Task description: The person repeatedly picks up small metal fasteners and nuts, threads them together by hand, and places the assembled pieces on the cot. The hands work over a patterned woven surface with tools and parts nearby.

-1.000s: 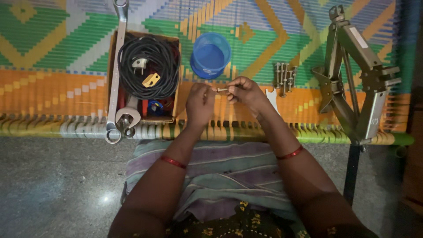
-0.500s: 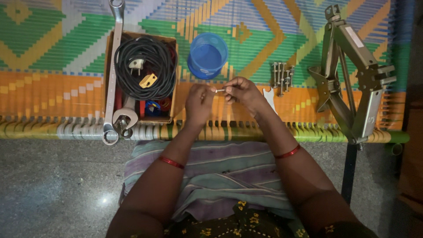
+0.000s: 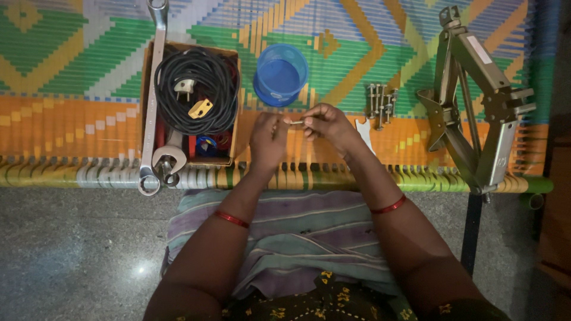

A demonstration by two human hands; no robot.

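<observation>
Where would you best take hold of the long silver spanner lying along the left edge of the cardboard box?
Probably at the bare middle of the long spanner's shank, from above, fingers across its width. It lies flat and lengthwise on the left wall of the cardboard box. Its lower ring end is crowded by another spanner head, and its top end runs off the picture.

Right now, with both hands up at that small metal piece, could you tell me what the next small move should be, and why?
Probably keep turning the small bolt between the fingertips. The left hand and the right hand both pinch it above the woven mat, so it looks mid-assembly; whether a nut is on it is too small to tell. More bolts lie to the right, beside the scissor jack.
</observation>
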